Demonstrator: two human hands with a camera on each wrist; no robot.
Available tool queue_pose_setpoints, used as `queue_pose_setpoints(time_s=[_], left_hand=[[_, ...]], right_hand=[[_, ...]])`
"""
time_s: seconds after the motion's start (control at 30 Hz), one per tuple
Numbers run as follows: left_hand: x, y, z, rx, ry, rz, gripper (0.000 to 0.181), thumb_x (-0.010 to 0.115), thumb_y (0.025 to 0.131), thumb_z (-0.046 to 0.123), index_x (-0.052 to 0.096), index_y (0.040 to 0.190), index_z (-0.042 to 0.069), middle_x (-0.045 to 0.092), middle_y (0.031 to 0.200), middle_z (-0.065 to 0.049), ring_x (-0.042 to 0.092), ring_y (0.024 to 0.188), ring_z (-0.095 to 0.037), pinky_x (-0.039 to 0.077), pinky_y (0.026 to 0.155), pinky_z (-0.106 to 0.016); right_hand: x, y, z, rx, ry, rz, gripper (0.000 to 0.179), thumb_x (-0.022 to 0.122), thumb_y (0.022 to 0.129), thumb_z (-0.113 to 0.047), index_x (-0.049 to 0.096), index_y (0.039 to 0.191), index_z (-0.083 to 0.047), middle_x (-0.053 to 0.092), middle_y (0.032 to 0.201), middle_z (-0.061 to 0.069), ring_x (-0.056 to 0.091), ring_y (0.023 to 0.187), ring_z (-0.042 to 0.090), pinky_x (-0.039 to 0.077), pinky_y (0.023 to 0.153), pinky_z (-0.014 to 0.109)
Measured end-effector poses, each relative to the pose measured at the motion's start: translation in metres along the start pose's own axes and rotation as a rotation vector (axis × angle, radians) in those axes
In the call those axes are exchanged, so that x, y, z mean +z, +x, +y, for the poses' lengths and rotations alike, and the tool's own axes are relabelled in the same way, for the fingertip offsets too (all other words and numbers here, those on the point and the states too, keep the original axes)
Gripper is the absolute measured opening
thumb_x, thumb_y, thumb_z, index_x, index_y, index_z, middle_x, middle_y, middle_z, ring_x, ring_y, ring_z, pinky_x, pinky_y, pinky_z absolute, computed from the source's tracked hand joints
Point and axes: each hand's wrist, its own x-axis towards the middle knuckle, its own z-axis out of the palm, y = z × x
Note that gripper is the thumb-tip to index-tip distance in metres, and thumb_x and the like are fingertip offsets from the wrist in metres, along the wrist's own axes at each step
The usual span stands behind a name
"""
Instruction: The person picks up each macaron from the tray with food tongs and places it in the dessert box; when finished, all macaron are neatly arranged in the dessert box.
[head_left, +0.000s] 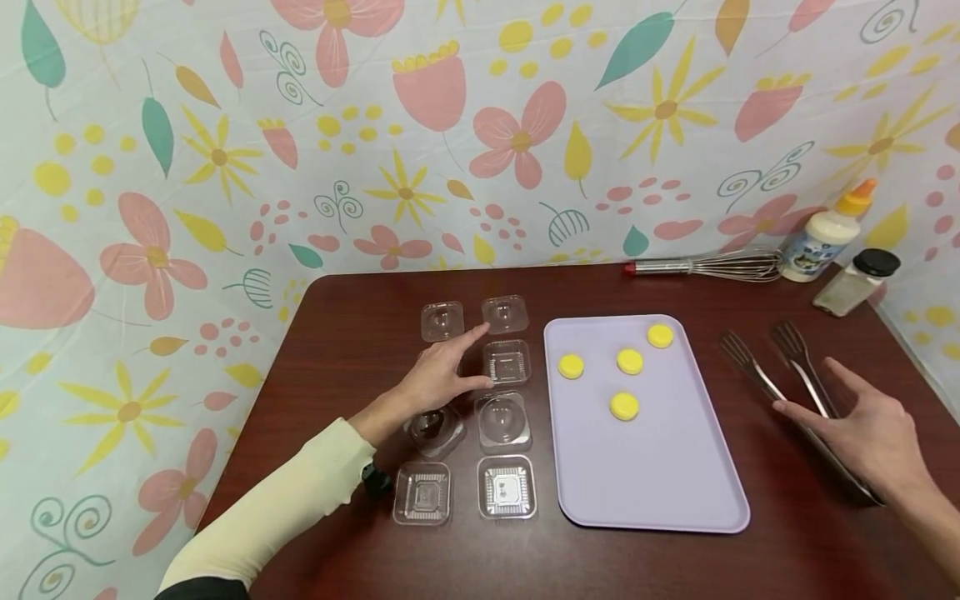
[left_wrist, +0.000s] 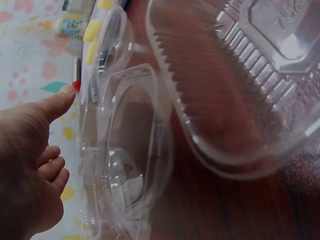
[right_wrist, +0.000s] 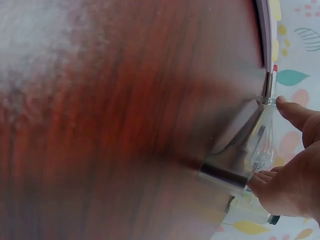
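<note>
My left hand [head_left: 442, 367] reaches over two columns of small clear plastic containers, thumb and fingers spread apart. Its fingertips are right at a domed piece [head_left: 506, 314] in the back, and its thumb is by a square base [head_left: 516, 363]. In the left wrist view another clear base [left_wrist: 200, 100] shows close up, with nothing between thumb and fingers. On the right, metal tongs [head_left: 813, 387] with slotted ends lie on the table, ends spread apart. My right hand [head_left: 873, 433] is over them, fingers extended, thumb tip overlapping one arm.
A lilac tray [head_left: 652, 483] with several yellow discs [head_left: 624, 406] lies between the hands. Along the back right are a whisk [head_left: 705, 265], a white squeeze bottle [head_left: 821, 237] and a black-capped jar [head_left: 855, 283]. A flowered cloth [head_left: 450, 192] hangs behind the dark table.
</note>
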Motion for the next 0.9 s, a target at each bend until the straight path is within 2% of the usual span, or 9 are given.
queue_pose_setpoints(time_s=[0.27,0.5,0.73,0.9], left_hand=[[0.0055,0.0024,-0.0012,0.023,0.032,-0.005,0.083,0.087,0.090,0.034,0.048,0.160,0.012,0.056,0.156,-0.008,0.060,0.136,-0.034,0.051,0.107,-0.054],[0.0072,0.0039,-0.0014,0.037,0.037,-0.009,0.079,0.087,0.091,0.032,0.051,0.158,0.012,0.059,0.154,-0.008,0.060,0.136,-0.032,0.051,0.108,-0.052],[0.0078,0.0047,-0.0009,0.037,0.042,-0.008,0.076,0.087,0.091,0.031,0.053,0.157,0.014,0.060,0.153,-0.007,0.060,0.135,-0.031,0.051,0.109,-0.049],[0.0084,0.0039,-0.0011,0.030,0.045,-0.014,0.075,0.087,0.092,0.031,0.054,0.157,0.014,0.060,0.152,-0.007,0.060,0.136,-0.030,0.051,0.109,-0.050]], right_hand=[[0.0063,-0.0020,0.0007,-0.018,0.009,0.038,0.089,0.087,0.089,-0.034,0.045,0.152,0.012,0.050,0.134,0.047,0.057,0.099,0.062,0.041,0.074,0.071],[0.0078,-0.0027,0.0015,-0.011,0.038,0.044,0.085,0.085,0.091,-0.032,0.046,0.151,0.013,0.052,0.139,0.042,0.050,0.119,0.069,0.038,0.085,0.073],[0.0092,-0.0031,0.0024,-0.022,0.055,0.063,0.081,0.086,0.089,-0.030,0.050,0.149,0.012,0.056,0.135,0.041,0.052,0.116,0.068,0.038,0.082,0.071],[0.0099,-0.0030,0.0033,-0.015,0.034,0.048,0.081,0.086,0.089,-0.031,0.051,0.148,0.011,0.053,0.132,0.045,0.055,0.106,0.068,0.039,0.076,0.070]])
